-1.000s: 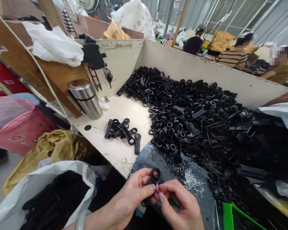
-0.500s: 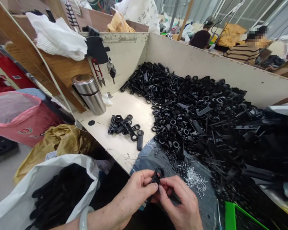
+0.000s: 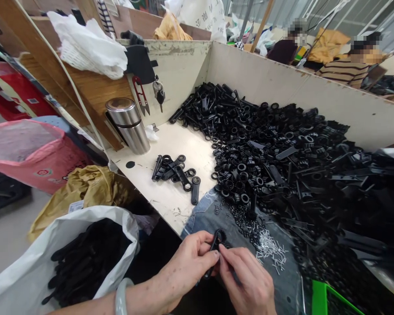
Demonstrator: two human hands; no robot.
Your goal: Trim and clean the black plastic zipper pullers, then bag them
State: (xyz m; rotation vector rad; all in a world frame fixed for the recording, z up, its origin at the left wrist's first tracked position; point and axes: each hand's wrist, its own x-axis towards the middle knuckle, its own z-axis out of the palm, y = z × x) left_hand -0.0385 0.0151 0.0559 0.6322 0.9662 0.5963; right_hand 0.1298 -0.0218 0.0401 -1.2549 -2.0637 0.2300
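Note:
My left hand pinches a small black plastic part with a ring end, low in the view over a piece of denim cloth. My right hand meets it from the right, fingers pinched against the same part. Just beyond lie small silver pins on the cloth. A big heap of black plastic parts fills the white bin ahead. A small group of black parts lies apart on the bin floor.
A steel flask stands at the bin's left corner, with red snips and keys hanging above. A white bag of black pieces sits lower left, by yellow and pink bags. A green tray is lower right. People sit beyond the bin.
My view has shifted slightly, so the bin sits further right and higher. Both hands have stayed pinched on the black part, which has sunk lower between my fingers.

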